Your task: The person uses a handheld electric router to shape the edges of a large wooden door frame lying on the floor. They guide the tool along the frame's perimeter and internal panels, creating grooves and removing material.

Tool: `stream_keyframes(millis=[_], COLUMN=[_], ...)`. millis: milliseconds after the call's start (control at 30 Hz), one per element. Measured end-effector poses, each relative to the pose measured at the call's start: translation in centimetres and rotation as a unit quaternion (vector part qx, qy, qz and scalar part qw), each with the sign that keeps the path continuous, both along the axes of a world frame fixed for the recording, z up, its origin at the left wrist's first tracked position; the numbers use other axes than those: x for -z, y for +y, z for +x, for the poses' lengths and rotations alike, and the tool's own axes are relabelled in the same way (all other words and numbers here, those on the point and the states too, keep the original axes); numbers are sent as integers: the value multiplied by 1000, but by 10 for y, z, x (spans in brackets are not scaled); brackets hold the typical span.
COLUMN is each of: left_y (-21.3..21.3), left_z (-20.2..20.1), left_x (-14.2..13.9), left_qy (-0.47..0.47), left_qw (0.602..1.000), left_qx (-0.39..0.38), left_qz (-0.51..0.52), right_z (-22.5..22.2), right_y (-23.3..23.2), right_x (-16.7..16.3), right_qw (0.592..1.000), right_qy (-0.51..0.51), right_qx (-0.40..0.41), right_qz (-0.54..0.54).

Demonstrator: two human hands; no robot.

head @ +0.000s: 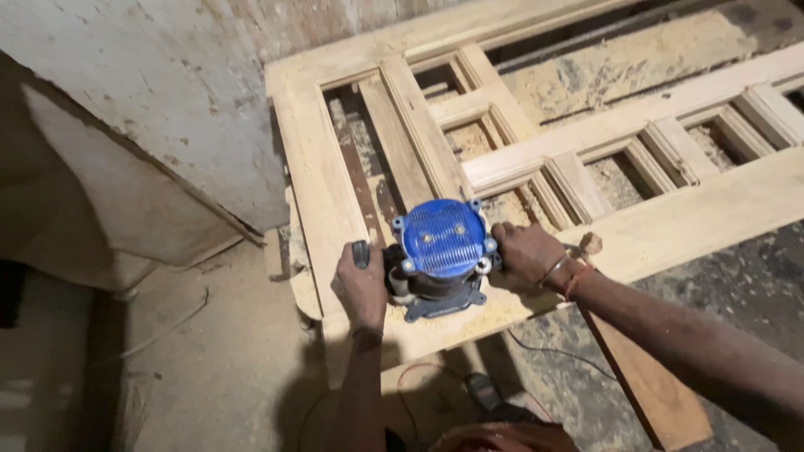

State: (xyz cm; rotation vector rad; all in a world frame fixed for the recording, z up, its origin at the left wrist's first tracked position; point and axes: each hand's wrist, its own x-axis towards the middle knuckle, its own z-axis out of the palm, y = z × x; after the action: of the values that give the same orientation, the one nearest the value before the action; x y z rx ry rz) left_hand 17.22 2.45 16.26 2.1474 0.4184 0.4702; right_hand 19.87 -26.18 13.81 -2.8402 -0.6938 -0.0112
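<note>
A blue-topped electric wood router (pixel 442 251) stands upright on the near rail of a pale wooden door frame (pixel 322 167) with several open panel gaps. My left hand (pixel 360 289) grips the router's black left handle. My right hand (pixel 526 254) holds the handle on its right side; a bangle and red thread sit on that wrist. Both hands are closed on the tool. The router's bit is hidden under its base.
Sawdust covers the frame's openings and the surface beyond (pixel 620 63). A rough plaster wall (pixel 142 100) rises at the left. A wooden plank (pixel 645 385) leans under my right forearm. Thin cables (pixel 536 347) trail on the dusty floor below.
</note>
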Motion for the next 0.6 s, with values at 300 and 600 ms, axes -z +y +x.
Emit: stream_keyframes(millis=[300,600], left_y=[2,-2], left_z=[2,1], left_x=[10,12], left_qy=[-16,-6], left_qw=[1000,1000], left_qx=[-1,1], left_qz=[8,-29], right_z=[3,2], right_y=[0,-3], right_x=[1,-6], right_qw=[1000,999], right_qy=[9,32], right_qx=[3,-1], right_qz=[1,0])
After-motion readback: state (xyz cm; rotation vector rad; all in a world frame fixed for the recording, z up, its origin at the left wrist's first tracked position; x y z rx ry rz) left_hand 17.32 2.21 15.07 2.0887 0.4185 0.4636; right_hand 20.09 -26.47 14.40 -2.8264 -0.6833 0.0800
